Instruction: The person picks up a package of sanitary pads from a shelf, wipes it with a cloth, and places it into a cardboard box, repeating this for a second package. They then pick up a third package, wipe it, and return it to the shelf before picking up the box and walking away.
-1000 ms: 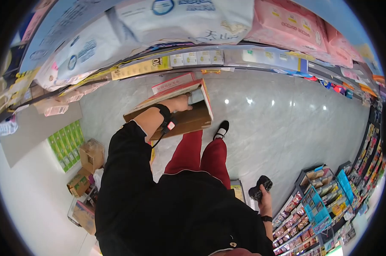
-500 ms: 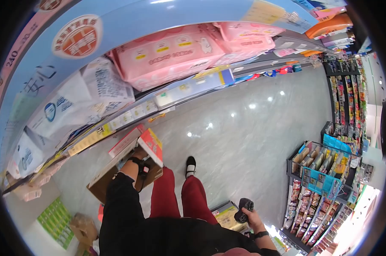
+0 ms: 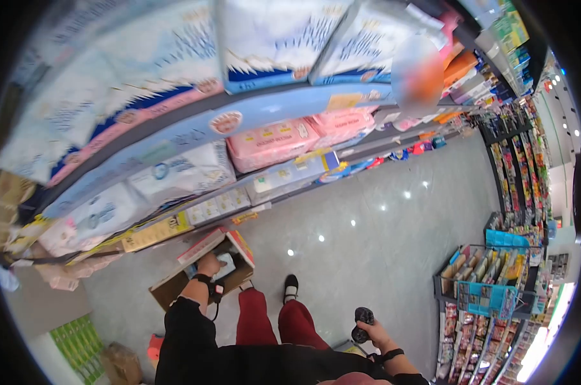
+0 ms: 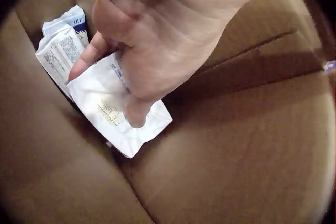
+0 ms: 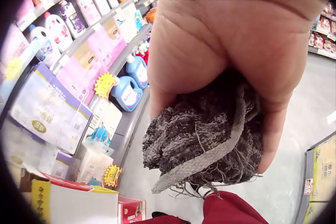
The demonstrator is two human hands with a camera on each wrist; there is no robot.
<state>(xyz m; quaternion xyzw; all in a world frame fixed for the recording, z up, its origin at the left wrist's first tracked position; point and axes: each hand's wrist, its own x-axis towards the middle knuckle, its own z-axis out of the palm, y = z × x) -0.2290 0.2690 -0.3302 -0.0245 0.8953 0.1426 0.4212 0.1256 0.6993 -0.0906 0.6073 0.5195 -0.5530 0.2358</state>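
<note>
In the head view my left hand (image 3: 208, 264) reaches down into an open cardboard box (image 3: 167, 292) on the floor. The left wrist view shows a small white plastic packet (image 4: 102, 109) gripped there, thumb over its printed face and a finger along its upper left edge. Behind it, against the box wall, lie more white and blue packets (image 4: 60, 50). Off to my other side, my right hand (image 3: 377, 335) holds a bunched dark grey rag (image 5: 202, 137), shaggy, with frayed threads and a pale grey strip across it.
A shelf with pink packs (image 3: 274, 142) and white packs (image 3: 181, 170) runs along the far side. Blue baskets (image 3: 486, 300) and a snack rack (image 3: 467, 343) stand at the right. A brown carton (image 3: 120, 364) and green boxes (image 3: 77, 346) lie at the lower left.
The head view has swung, bringing more shelves into sight and the box further left and lower. My left hand stays inside the box; the right still holds the rag.
</note>
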